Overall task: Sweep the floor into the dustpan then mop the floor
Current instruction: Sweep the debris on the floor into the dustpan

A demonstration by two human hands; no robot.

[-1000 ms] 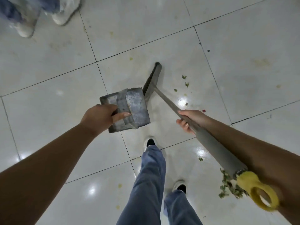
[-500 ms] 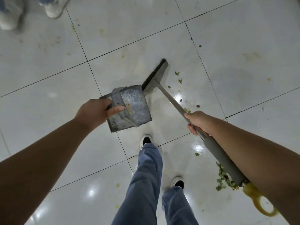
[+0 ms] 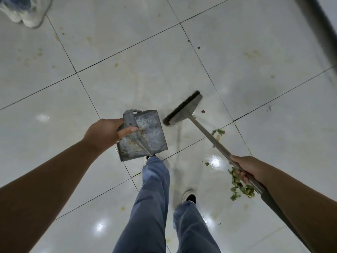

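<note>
Under the right hand (image 3: 245,168) gripping the broom (image 3: 206,132), half-hidden leaf scraps (image 3: 237,185); left hand (image 3: 107,133) clutching dustpan (image 3: 145,136).

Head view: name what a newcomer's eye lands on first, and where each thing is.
At centre, the left hand grips the handle of a battered grey metal dustpan held over the glossy white tiled floor. Right of it, the right hand holds the grey long-handled broom, its dark bristle head beside the pan. Green leafy scraps lie near that hand.
</note>
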